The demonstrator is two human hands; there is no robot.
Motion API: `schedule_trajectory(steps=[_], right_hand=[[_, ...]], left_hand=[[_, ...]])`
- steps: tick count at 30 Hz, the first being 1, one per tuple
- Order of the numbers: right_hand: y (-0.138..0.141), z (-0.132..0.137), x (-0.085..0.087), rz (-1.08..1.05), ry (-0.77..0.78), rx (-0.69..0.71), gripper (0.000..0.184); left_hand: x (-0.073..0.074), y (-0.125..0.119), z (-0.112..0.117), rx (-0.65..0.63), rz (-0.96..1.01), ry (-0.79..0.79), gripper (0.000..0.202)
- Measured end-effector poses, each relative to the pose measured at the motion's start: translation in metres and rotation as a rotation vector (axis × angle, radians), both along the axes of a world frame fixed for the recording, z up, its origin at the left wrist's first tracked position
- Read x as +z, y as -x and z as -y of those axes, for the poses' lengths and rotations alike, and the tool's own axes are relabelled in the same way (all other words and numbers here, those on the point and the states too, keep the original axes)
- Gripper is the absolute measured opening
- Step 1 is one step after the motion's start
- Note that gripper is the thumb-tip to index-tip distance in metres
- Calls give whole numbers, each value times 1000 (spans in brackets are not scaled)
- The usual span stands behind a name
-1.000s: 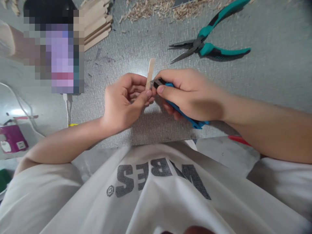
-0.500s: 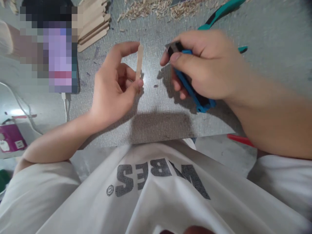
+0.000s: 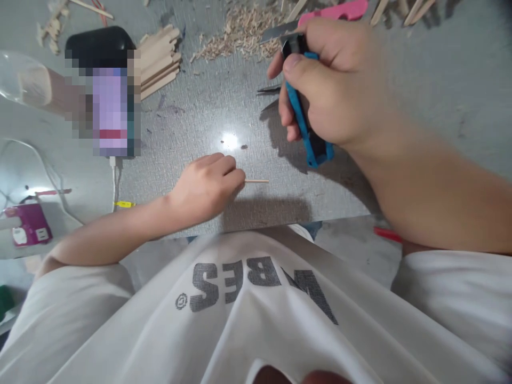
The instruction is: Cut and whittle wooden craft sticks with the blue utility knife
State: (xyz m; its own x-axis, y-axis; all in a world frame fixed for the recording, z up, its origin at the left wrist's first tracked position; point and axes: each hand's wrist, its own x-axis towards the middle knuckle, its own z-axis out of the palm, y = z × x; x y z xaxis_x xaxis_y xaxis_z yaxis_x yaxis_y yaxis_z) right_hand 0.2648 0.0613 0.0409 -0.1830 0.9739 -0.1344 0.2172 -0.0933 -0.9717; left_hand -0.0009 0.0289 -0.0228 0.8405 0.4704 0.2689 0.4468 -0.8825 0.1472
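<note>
My left hand [image 3: 210,184] is closed near the table's front edge, knuckles up. From its fingertips a craft stick [image 3: 257,181] sticks out to the right, seen edge-on as a thin pale line; the rest is hidden in my grip. Higher and to the right, my right hand [image 3: 332,80] is wrapped around a blue and black utility knife [image 3: 298,109]. Its dark head points up and left, thumb on the upper part, above the table. The two hands are well apart. A stack of craft sticks [image 3: 160,58] lies at upper left.
A pink-handled knife [image 3: 336,12] lies beyond my right hand, beside wood shavings [image 3: 244,32]. A dark pointed tip [image 3: 267,90] shows by that hand, its owner unclear. Left are a pixelated phone [image 3: 110,112] with a cable, a black case [image 3: 100,42] and a purple box [image 3: 30,224].
My left hand has come down towards the table edge and turned over, swinging the stick from upright to sideways. The knife has moved up slightly. The teal handles by my right hand are no longer visible.
</note>
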Motion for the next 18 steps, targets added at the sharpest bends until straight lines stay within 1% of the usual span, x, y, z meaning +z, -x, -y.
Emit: schedule_trajectory(steps=[2, 3, 5, 6, 7, 8, 10, 11, 12, 13, 14, 15, 16, 18], right_hand=[[-2, -2, 2, 1, -3, -24, 29], [-2, -4, 3, -5, 4, -31, 29], [0, -7, 4, -38, -10, -62, 31], [1, -8, 4, -62, -17, -60, 31], [2, -10, 3, -79, -63, -129, 34], [3, -12, 1, -80, -83, -149, 36], [3, -16, -3, -89, -106, -165, 35], [3, -17, -4, -92, -108, -157, 34], [3, -17, -6, -95, -110, -152, 33], [2, -17, -7, -97, -110, -146, 33], [3, -16, -8, -98, -111, -144, 32], [3, -15, -9, -99, -110, -136, 30], [4, -14, -11, -98, -106, -125, 27], [7, -10, -14, -96, -98, -92, 24]], left_hand=[[-5, -1, -6, 18, 23, -31, 33], [-8, -2, -11, 31, 22, -20, 33], [-11, -5, -26, 119, -16, 4, 29], [-11, -8, -36, 187, -55, 31, 25], [-10, -10, -47, 281, -110, 79, 21], [-8, -14, -59, 403, -168, 129, 19], [-2, -20, -82, 541, -192, 134, 14], [2, -22, -90, 668, -195, 171, 12], [7, -23, -94, 762, -157, 220, 12], [11, -24, -94, 771, -132, 242, 16], [15, -23, -89, 767, -104, 273, 21], [18, -23, -79, 741, -21, 332, 24], [20, -22, -67, 697, 29, 384, 24], [23, -19, -36, 627, 35, 478, 19]])
